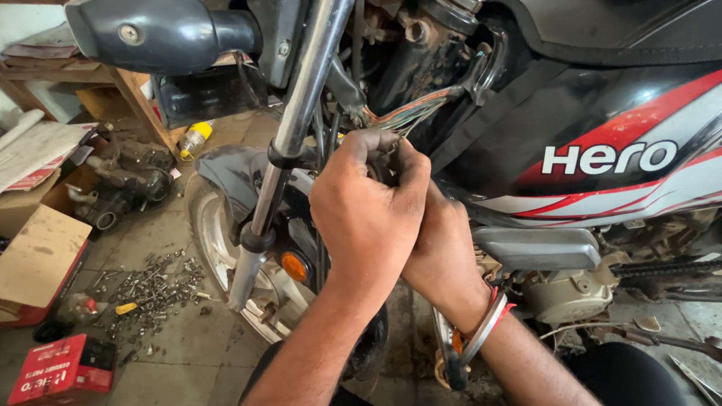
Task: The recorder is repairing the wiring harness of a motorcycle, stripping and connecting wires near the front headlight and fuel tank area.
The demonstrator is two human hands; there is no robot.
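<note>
Nearest, 2 bare hands pressed together at the motorcycle's steering neck: left hand (pixel 368 218) in front, fingers curled and pinched shut on the wire bundle (pixel 410 111); right hand (pixel 444 252) tucked behind it, bangles at the wrist, grip hidden, so cannot tell whether closed on anything. Bundle of thin multicoloured wires running from the fingertips up and right toward the frame, just beside the chrome fork tube (pixel 289 143).

Judged from this: wiring exposed and loose at the neck, front panels apparently off, engine area open; wires not yet tucked or covered, so seemingly mid-way, with reassembly left.

Just past the hands, black fuel tank (pixel 602 135) with red and white stripes and white lettering. Below, orange indicator lens (pixel 294 266) and front wheel (pixel 218 240).

Farther out on the floor, red rectangular carton (pixel 60 372) with white print at lower left, 1 flat brown cardboard box (pixel 37 263) above it, scattered bolts and nuts (pixel 150 289) between. Farthest, engine part (pixel 124 184), yellow-capped bottle (pixel 194 137), wooden shelf (pixel 90 75) with papers.
</note>
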